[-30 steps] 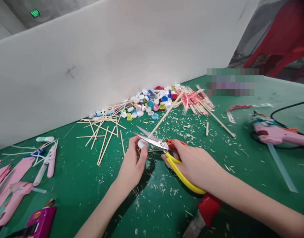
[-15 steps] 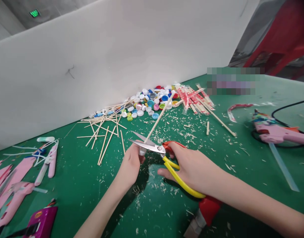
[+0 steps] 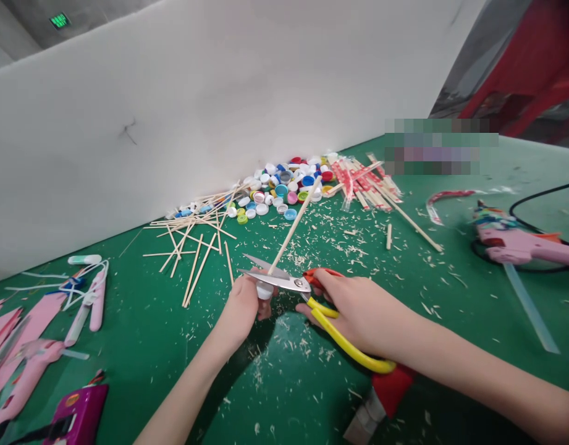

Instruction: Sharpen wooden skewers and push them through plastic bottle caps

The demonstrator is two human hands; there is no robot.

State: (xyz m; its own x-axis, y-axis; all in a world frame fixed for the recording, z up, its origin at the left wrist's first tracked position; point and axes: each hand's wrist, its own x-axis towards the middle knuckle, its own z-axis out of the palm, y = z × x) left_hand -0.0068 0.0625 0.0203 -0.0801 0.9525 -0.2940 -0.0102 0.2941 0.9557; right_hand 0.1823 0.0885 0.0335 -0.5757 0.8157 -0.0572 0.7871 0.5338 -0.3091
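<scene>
The left hand's grip is closed on a white cap below a stick; the right hand's is closed on the scissors, open blades around the stick, above the counter.

One head-worn view looks forward, down at close hands

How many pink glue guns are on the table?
2: one glue gun at lower left, beside the purple box, and a second gun near the right edge.
</scene>
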